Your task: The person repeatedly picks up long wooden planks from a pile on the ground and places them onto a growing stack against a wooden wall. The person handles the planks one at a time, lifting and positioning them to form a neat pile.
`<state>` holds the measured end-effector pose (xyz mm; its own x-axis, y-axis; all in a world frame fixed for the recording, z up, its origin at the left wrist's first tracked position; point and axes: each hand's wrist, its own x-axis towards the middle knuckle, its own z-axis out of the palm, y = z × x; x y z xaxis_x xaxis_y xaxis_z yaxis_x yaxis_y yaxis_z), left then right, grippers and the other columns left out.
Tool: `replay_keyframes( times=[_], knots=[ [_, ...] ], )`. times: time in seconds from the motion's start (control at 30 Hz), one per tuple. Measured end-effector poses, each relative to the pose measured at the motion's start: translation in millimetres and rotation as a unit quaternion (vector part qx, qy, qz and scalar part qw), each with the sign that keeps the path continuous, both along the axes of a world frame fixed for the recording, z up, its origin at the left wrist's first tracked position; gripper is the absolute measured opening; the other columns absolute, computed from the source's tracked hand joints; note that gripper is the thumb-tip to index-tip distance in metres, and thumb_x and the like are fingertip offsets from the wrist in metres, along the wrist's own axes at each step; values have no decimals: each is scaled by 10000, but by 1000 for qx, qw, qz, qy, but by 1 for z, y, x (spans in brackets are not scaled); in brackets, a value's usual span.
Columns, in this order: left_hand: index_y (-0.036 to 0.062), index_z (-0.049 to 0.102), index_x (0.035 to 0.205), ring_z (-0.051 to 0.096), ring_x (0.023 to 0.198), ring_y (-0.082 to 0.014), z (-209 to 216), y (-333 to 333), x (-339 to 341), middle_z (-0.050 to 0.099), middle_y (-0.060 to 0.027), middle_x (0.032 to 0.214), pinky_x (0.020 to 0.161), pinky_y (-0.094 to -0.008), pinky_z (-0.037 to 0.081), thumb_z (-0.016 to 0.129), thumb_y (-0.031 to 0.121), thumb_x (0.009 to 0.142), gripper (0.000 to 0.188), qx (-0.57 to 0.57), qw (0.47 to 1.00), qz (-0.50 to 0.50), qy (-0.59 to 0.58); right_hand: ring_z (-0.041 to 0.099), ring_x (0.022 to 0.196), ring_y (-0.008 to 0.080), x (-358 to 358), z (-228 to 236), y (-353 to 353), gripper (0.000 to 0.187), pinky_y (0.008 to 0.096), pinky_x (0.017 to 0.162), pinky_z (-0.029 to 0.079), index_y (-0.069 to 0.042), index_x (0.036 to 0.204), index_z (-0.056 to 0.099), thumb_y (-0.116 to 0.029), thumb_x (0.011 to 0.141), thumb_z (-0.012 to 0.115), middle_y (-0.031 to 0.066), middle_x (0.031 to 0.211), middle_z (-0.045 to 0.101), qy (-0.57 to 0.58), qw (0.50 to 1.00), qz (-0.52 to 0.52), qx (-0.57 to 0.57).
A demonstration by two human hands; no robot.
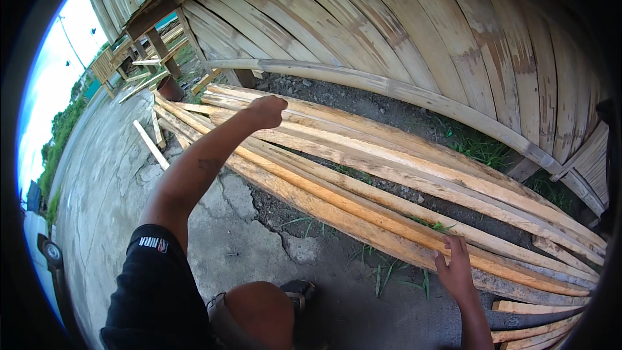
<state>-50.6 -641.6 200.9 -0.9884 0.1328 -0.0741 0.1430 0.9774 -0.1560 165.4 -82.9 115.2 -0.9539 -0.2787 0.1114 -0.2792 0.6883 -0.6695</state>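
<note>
Long sawn wooden planks (363, 210) lie side by side on the ground, stretching from the far left to the lower right. My left arm reaches out over them. At its end my left hand (267, 111) is closed like a fist above the far planks (337, 123); its fingers are turned away, so whatever they may hold is hidden. Lower right, my right hand (457, 269) is at the near planks' edge. Its thumb stands apart from the bent fingers, which seem to touch the wood, with no grip on it visible.
A split-bamboo wall (389, 39) rises behind the planks. Shorter boards (538, 308) lie at the lower right. A rusty can-like container (170, 89) and loose timber (151, 145) are at the far left. Cracked concrete (116, 188) spreads leftward, with a parked vehicle (45, 246) beyond. My knee (256, 314) is below.
</note>
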Motion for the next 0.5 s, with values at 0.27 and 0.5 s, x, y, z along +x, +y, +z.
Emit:
replay_keyframes(
  times=[0.27, 0.5],
  knots=[
    [19, 470, 1363, 497, 1253, -320, -158, 273, -6, 512, -169, 1353, 1053, -468, 395, 632, 172, 802, 603, 143, 945, -294, -20, 515, 1161, 353, -71, 6, -11, 420, 481, 970, 404, 9, 1235, 526, -183, 873, 622, 199, 1197, 524, -65, 918, 111, 376],
    [11, 510, 1278, 469, 1273, -337, -199, 332, -45, 509, -186, 1317, 1040, -446, 427, 771, 392, 758, 696, 118, 929, -339, -94, 505, 1172, 363, -92, -41, -10, 433, 527, 969, 414, -22, 1256, 517, -200, 876, 621, 197, 1239, 518, -36, 954, -121, 274]
  ],
)
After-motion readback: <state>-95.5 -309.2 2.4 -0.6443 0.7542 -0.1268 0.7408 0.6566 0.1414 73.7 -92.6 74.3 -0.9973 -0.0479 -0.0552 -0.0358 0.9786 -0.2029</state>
